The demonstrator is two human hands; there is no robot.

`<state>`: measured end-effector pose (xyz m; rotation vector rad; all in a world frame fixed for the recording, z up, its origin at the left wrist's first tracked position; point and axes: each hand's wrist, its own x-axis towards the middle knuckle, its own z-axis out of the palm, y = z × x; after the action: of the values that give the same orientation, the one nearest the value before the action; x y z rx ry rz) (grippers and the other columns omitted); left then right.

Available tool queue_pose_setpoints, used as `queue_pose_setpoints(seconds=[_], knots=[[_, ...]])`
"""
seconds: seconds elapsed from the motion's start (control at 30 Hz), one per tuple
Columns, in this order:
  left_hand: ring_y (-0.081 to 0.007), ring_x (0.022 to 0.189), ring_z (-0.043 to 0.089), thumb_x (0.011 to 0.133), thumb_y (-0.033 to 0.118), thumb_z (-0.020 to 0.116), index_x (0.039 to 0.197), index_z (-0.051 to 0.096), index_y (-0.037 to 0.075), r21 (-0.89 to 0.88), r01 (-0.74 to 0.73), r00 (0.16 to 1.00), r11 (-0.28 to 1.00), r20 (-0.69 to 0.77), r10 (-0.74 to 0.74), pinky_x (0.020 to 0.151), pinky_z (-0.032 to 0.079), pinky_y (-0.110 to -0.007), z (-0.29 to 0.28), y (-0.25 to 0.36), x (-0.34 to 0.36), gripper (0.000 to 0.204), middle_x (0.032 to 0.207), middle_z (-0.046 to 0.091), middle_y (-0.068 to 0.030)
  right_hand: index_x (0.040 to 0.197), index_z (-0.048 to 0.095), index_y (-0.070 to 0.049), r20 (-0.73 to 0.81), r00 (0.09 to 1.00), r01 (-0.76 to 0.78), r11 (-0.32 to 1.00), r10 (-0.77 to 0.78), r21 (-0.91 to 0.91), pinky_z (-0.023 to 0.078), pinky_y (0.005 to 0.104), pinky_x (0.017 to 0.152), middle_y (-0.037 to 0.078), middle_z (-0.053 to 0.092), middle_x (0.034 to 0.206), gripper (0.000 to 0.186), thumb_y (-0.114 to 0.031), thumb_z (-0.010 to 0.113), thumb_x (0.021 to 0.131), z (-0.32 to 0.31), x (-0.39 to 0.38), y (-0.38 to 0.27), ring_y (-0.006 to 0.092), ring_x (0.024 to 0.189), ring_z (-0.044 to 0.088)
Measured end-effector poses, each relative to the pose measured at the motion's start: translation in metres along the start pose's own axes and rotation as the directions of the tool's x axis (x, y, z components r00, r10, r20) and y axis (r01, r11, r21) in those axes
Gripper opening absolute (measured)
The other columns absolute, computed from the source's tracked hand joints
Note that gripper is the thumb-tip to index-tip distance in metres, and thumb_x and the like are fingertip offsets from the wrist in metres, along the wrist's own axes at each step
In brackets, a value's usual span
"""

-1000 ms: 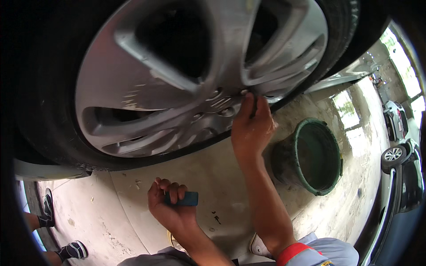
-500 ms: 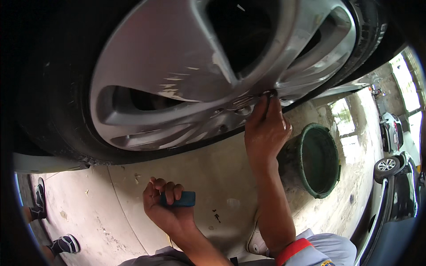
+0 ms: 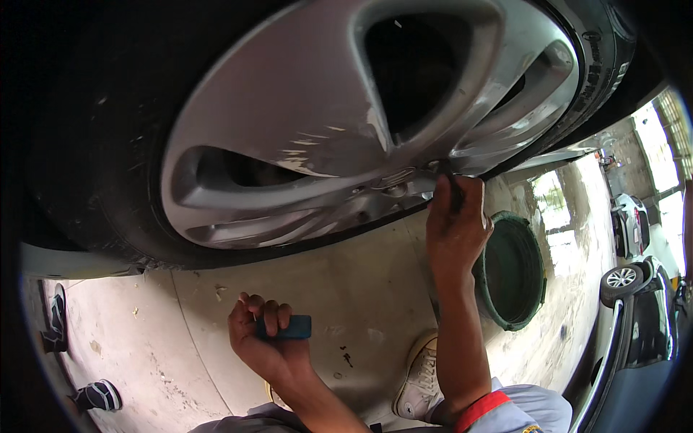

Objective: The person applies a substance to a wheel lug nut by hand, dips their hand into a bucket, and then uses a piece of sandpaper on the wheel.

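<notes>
A silver-grey alloy wheel (image 3: 289, 86) with a dark tyre (image 3: 108, 166) fills the upper view. One broad spoke has pale, streaky marks (image 3: 299, 155) near a dull patch. My right hand (image 3: 458, 224) reaches up to the wheel's face, just right of the centre cap (image 3: 393, 178). Its fingers pinch a small dark, thin piece (image 3: 456, 193), mostly hidden, whose kind I cannot make out. Well below the wheel, my left hand (image 3: 263, 332) is closed around a small blue rectangular block (image 3: 294, 327), which touches nothing but the hand.
A dark green bucket (image 3: 511, 274) stands on the stained concrete floor (image 3: 195, 339) beside my right forearm. Another person's sandalled feet (image 3: 97, 395) are at the far left. My own pale shoe (image 3: 419, 379) is below. Parked cars (image 3: 650, 325) line the right side.
My right hand has shifted slightly right and down, away from the centre cap, still pinching the dark piece. My left hand keeps the blue block nearly in place. The view has shifted slightly.
</notes>
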<state>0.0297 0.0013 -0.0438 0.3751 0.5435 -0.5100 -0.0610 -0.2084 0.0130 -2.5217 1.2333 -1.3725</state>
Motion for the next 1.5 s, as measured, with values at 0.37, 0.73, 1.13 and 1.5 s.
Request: queue_pose_setpoints(seconds=[0.37,0.73,1.13,1.5], knots=[[-0.0081,0.048,0.032,0.089,0.012,0.051,0.086,0.057,0.006,-0.032,0.011,1.0,0.999,-0.025,-0.011,0.048,0.031,-0.024,0.002,-0.003,0.0,0.01,0.073,0.057,-0.0002,0.097,0.047,-0.001,0.011,0.998,0.066,0.993,-0.065,-0.096,0.043,0.049,0.053,0.019,0.058,0.069,0.019,-0.018,0.056,0.093,0.004,0.001,0.001,0.0425,0.064,0.058],[-0.0088,0.047,0.032,0.089,0.011,0.051,0.086,0.057,0.006,-0.082,0.084,0.996,0.993,0.013,-0.084,0.047,0.031,-0.025,-0.002,-0.009,0.004,0.009,0.073,0.057,-0.0005,0.074,0.047,-0.002,0.139,0.989,0.062,0.991,-0.045,-0.116,0.041,0.0469,0.05,0.018,0.057,0.064,0.022,-0.015,0.053,0.091,-0.004,0.001,0.008,0.0398,0.057,0.055],[-0.0074,0.046,0.034,0.088,0.013,0.051,0.085,0.055,0.009,-0.028,0.019,1.0,0.999,0.007,-0.019,0.046,0.031,-0.024,0.003,-0.001,-0.002,0.007,0.07,0.053,0.0021,0.074,0.051,0.002,0.323,0.908,-0.325,0.935,0.268,0.139,0.041,0.0446,0.057,0.025,0.053,0.066,0.026,-0.019,0.056,0.09,-0.009,0.015,0.003,0.0448,0.064,0.052],[-0.0084,0.047,0.033,0.089,0.013,0.051,0.085,0.057,0.008,-0.028,0.033,0.999,0.999,0.016,-0.033,0.047,0.031,-0.024,0.001,-0.002,-0.003,0.009,0.07,0.055,0.0012,0.073,0.048,0.001,0.096,0.991,-0.099,0.994,0.095,0.041,0.042,0.0457,0.056,0.022,0.055,0.066,0.022,-0.013,0.055,0.089,0.003,0.007,-0.003,0.0423,0.062,0.055]])
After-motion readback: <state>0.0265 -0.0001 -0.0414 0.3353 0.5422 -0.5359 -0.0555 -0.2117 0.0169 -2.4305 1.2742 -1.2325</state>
